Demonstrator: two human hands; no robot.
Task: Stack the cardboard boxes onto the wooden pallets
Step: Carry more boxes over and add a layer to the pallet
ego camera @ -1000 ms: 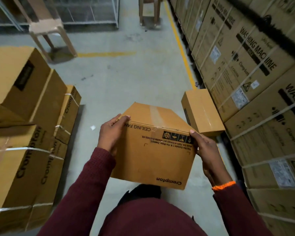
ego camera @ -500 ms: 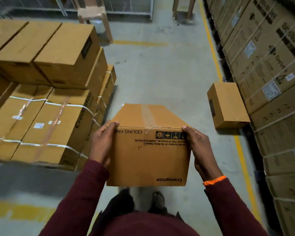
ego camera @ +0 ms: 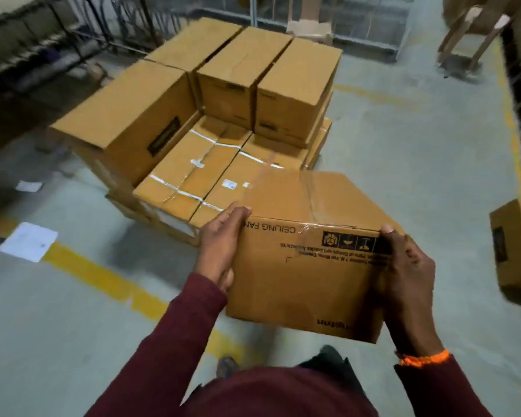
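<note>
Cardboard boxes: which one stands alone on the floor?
The lone box at the right edge; the carried box is held up, the rest form the stack.

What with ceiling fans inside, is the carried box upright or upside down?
Upside down: lettering and handling symbols on the box read inverted.
</note>
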